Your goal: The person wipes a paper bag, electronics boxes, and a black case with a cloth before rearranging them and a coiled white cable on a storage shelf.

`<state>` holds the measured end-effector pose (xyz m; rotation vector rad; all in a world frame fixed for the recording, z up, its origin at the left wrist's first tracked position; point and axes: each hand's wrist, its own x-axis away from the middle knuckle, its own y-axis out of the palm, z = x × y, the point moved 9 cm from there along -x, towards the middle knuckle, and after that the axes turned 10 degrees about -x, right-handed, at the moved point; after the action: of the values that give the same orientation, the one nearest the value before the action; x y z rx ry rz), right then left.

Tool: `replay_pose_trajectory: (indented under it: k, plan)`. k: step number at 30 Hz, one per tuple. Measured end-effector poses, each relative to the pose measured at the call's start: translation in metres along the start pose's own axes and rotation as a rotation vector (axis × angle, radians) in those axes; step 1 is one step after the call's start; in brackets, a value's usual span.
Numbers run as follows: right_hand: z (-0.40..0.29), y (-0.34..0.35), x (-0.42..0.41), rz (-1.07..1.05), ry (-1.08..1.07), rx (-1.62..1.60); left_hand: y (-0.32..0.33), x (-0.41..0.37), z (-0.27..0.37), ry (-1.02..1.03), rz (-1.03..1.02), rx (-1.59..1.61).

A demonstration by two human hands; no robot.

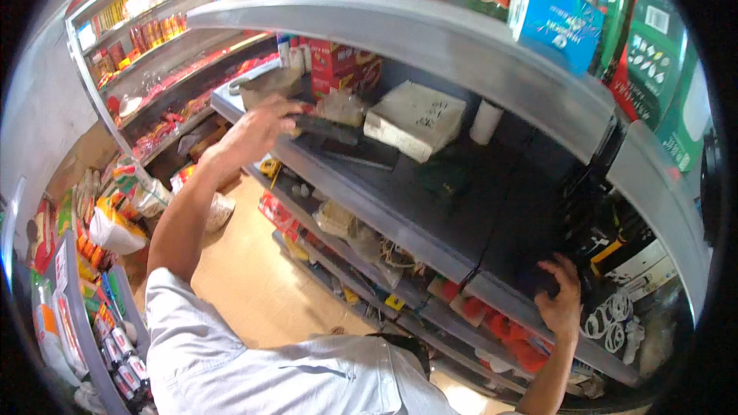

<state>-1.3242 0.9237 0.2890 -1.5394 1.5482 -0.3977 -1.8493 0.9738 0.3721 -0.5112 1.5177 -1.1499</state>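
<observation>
My left hand [256, 129] reaches over the left part of a grey metal shelf [369, 202]. Its fingertips meet the near end of a long dark object [328, 129]; whether they grip it is unclear. Beside that object lies a flat black piece [369, 153]. A worn white cardboard box [418, 115] with handwriting sits farther back, with a white roll [486, 121] to its right. Over the shelf's dark right part, my right hand [562, 294] has its fingers curved and spread. Deep shadow hides what lies around them.
An upper shelf [403, 11] overhangs the back, bearing a blue box [556, 23]. Red boxes [343, 69] stand at the far left. Coiled white cables [611, 320] hang by my right hand. Lower shelves hold packaged goods [501, 328]. Sacks [118, 225] rest on the floor at left.
</observation>
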Motion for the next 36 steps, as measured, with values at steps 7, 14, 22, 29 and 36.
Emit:
replay_pose_trajectory:
  k: [7,14,22,29,36]
  plan:
    - [-0.006,-0.005,0.001,0.018,-0.036,0.032,0.039,-0.020,-0.025,-0.231,-0.163,-0.131]
    - [-0.001,-0.003,-0.001,0.012,-0.044,0.027,0.083,-0.021,-0.002,-0.038,-0.187,0.005]
    - [0.006,-0.003,0.000,-0.035,0.032,0.058,0.114,-0.025,0.011,-0.061,-0.402,0.168]
    - [0.002,0.000,-0.003,-0.038,-0.021,0.028,0.117,-0.018,0.035,-0.096,-0.378,0.164]
    - [0.001,-0.002,0.001,-0.037,-0.035,0.041,0.063,-0.036,0.146,0.179,0.115,-0.050]
